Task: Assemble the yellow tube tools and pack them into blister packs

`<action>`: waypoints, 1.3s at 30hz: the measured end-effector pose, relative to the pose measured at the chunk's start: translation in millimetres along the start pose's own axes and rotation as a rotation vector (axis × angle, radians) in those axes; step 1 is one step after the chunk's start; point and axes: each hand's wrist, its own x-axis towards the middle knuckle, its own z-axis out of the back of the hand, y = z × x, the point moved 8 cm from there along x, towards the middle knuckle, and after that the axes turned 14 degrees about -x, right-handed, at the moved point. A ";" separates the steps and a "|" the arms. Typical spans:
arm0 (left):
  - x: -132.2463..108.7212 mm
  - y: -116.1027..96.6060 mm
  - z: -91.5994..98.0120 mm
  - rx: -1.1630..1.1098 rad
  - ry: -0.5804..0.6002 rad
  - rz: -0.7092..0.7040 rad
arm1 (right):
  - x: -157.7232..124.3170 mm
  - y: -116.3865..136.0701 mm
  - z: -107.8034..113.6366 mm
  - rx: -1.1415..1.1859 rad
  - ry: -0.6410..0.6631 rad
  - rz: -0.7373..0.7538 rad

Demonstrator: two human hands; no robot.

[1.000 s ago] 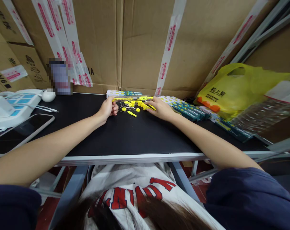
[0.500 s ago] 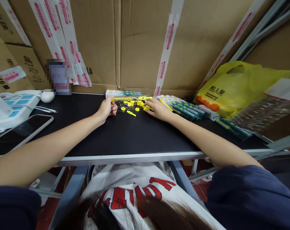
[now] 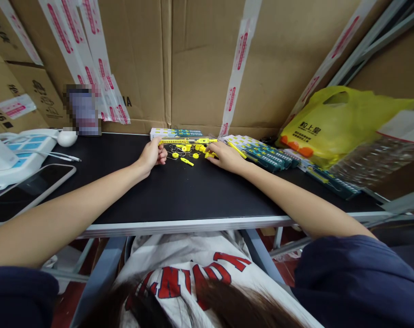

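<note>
My left hand [image 3: 152,156] is closed on the left end of a thin yellow stick-like tool [image 3: 179,141], held level above the black table [image 3: 189,196]. At its other end is my right hand [image 3: 221,155], its fingers bent down over small yellow pieces; whether they grip one is hidden. Between my hands lie several small yellow parts [image 3: 196,156] with thin dark wires or cords. A separate pointed yellow piece [image 3: 186,161] rests nearer to me.
Patterned boxes [image 3: 258,152] and a yellow plastic bag [image 3: 329,123] lie at the right. A power strip [image 3: 32,155], a phone [image 3: 32,191] and a white round object [image 3: 67,137] are at the left. Cardboard [image 3: 200,68] stands behind.
</note>
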 end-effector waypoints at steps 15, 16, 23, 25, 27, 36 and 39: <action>0.5 0.2 1.5 0.004 0.004 -0.012 | 3.4 0.0 -3.3 -0.046 0.002 -0.035; 0.2 -0.1 1.3 0.003 0.003 -0.013 | 3.8 -2.0 -2.5 -0.009 -0.012 -0.046; -0.8 -1.3 1.0 0.004 -0.005 -0.013 | -2.4 -46.2 7.5 0.794 -0.127 -0.459; -0.7 -1.6 0.8 0.012 -0.002 -0.016 | -4.5 -49.9 9.3 1.106 -0.130 -0.512; -0.6 -2.1 0.8 0.022 -0.004 -0.021 | -5.1 -49.6 13.8 1.302 -0.137 -0.517; -2.2 -4.7 2.3 0.015 -0.036 -0.027 | -4.5 -37.0 26.9 1.370 -0.136 -0.448; -2.4 -5.0 2.9 0.021 -0.049 -0.033 | -4.3 -33.9 31.4 1.371 -0.138 -0.420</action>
